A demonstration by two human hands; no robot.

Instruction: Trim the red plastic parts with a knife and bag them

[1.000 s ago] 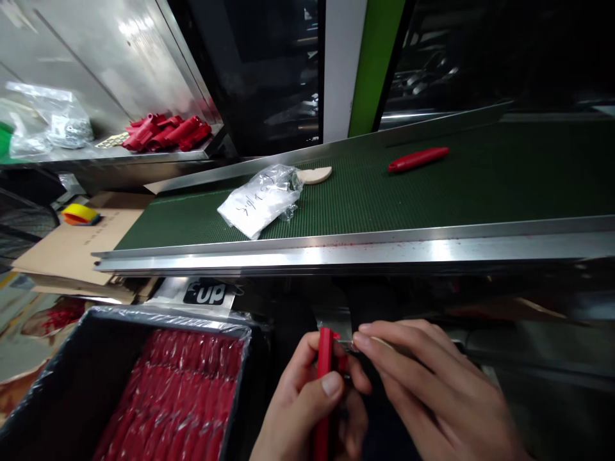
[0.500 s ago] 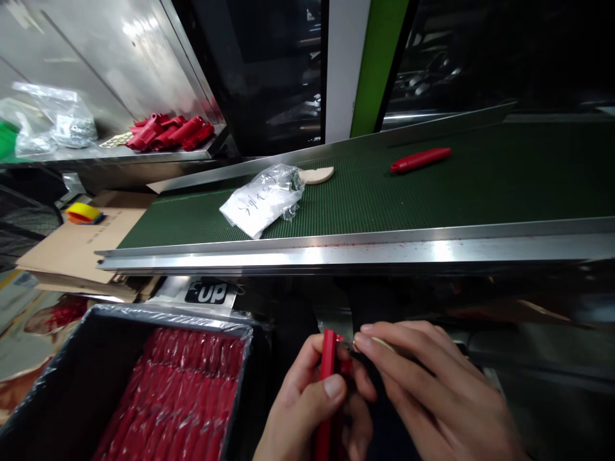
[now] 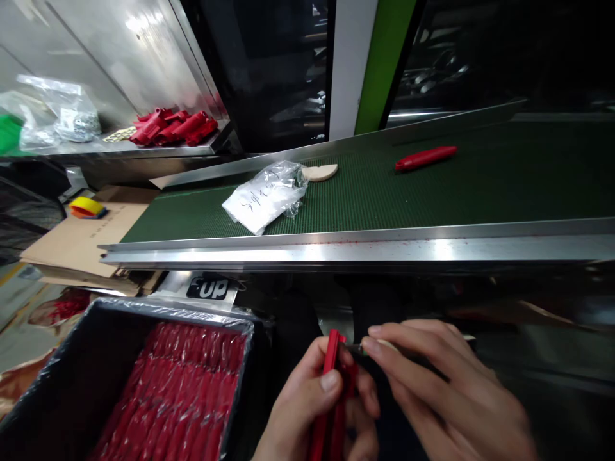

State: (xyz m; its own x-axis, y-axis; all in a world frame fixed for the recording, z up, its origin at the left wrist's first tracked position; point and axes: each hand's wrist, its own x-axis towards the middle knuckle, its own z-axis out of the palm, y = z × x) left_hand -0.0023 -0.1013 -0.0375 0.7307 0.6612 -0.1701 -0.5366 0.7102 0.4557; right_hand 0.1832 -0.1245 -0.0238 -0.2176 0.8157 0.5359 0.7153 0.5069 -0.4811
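Here, below the green conveyor (image 3: 365,198), the left hand (image 3: 312,397) pinches a red part (image 3: 331,371) between thumb and fingers; the right hand's (image 3: 442,378) fingertips pinch a thin tool, perhaps a blade (image 3: 354,349), at its top.

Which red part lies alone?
The red part on the belt, right of the bag; others are heaped on the shelf, packed in the bin or in the left hand.
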